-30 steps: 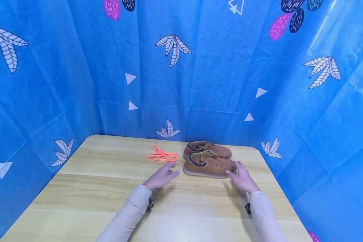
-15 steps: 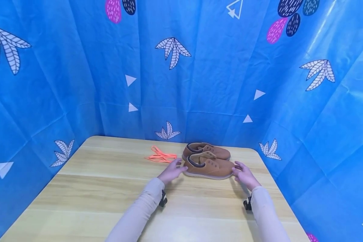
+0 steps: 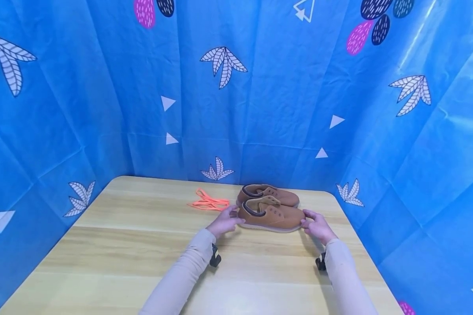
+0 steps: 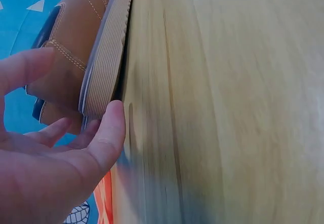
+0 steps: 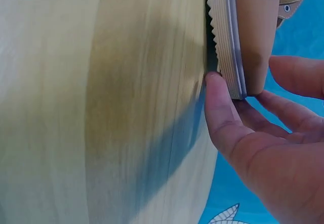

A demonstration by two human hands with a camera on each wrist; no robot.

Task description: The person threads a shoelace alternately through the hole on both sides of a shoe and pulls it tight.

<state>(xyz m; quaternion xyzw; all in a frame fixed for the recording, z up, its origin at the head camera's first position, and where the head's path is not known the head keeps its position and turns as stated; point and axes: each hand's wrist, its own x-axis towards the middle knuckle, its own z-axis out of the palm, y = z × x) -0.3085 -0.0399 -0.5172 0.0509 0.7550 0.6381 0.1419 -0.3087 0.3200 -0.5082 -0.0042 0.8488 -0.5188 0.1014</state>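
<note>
Two brown lace-less shoes stand side by side at the back of the wooden table (image 3: 134,249). My hands flank the near shoe (image 3: 271,213). My left hand (image 3: 225,221) cups its heel with loosely spread fingers; the left wrist view shows the thumb (image 4: 110,131) touching the ribbed sole (image 4: 107,57). At the toe, my right hand (image 3: 316,225) does likewise, its thumb (image 5: 216,100) against the sole edge and its fingers behind the toe cap (image 5: 259,36). The shoe rests flat on the table. The far shoe (image 3: 269,193) lies just behind it.
An orange shoelace (image 3: 208,203) lies bunched on the table just left of the shoes. A blue patterned cloth (image 3: 260,109) walls the table on the back, left and right. Pale sleeves cover both forearms.
Both hands have moved forward and inward from the bare table to the near shoe's heel and toe. The shoes and the lace have not moved.
</note>
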